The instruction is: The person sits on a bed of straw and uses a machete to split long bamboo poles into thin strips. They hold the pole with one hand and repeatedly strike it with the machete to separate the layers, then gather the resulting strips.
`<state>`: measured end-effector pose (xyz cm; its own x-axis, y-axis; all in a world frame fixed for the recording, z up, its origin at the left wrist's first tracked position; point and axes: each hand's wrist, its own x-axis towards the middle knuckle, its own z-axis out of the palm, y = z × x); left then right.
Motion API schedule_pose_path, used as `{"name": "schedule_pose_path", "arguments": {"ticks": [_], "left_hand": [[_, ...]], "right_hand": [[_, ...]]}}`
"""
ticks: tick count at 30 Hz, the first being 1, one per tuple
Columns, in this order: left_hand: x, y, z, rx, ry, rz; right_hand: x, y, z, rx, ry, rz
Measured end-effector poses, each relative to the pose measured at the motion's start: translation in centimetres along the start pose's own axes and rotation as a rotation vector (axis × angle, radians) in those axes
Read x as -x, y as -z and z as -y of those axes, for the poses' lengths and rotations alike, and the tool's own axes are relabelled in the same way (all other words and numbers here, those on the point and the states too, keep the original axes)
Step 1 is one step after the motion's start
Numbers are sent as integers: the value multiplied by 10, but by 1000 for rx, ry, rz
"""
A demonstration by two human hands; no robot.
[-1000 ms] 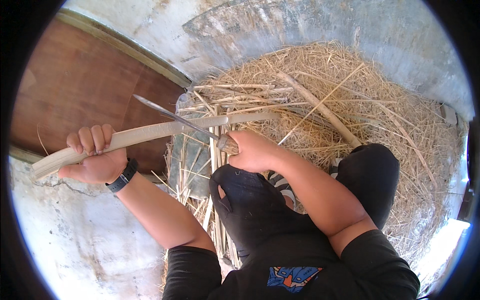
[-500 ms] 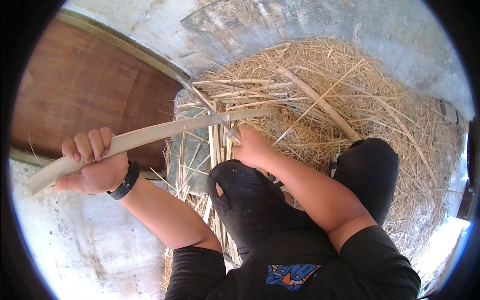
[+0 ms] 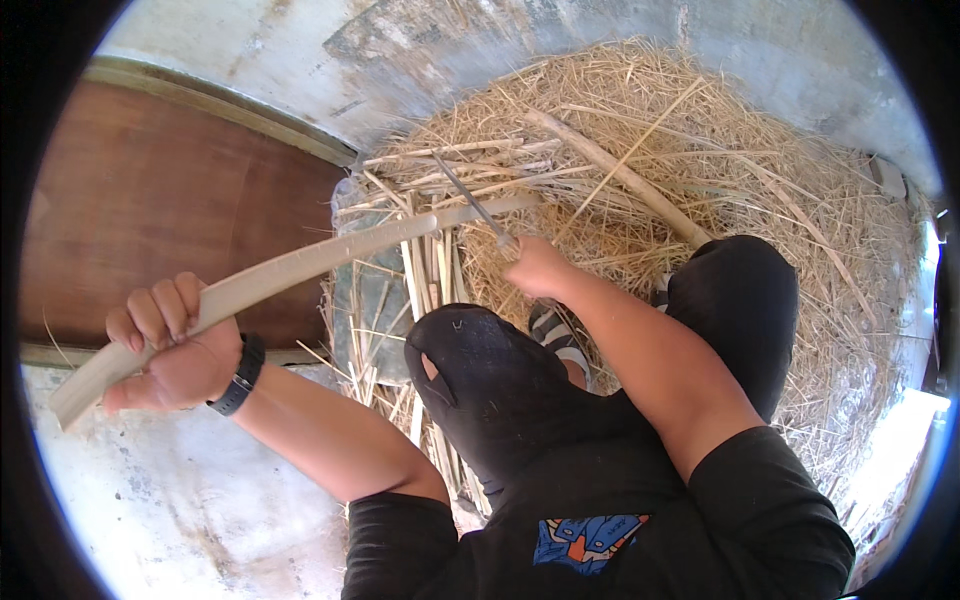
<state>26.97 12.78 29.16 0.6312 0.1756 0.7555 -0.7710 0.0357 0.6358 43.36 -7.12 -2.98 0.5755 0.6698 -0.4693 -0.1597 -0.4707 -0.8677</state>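
Note:
My left hand [image 3: 172, 345] grips the near end of a long pale cane strip [image 3: 300, 270] that runs up and right across the picture to the straw pile. My right hand [image 3: 537, 267] is closed on the handle of a thin metal blade [image 3: 470, 205], which rests against the strip's far part and points up and left. A black band sits on my left wrist. My knees in black trousers [image 3: 480, 370] are bent below the strip.
A big heap of dry straw [image 3: 720, 170] with thicker canes fills the upper right. Several split strips [image 3: 420, 280] lie over a grey sheet. A brown wooden board [image 3: 150, 200] leans at the left against a rough concrete wall and floor.
The blade has swung from lying along the strip's left part to standing nearer its far end. My right hand moved right and the left hand lowered a little with the strip.

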Motion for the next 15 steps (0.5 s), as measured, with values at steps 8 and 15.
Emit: {"name": "schedule_pose_path", "arguments": {"ticks": [8,15], "left_hand": [[-10,12,-4,195,89,158],[-8,7,1,291,52,221]], "right_hand": [[50,4,76,191,583,46],[12,45,41,147,88,211]]}}
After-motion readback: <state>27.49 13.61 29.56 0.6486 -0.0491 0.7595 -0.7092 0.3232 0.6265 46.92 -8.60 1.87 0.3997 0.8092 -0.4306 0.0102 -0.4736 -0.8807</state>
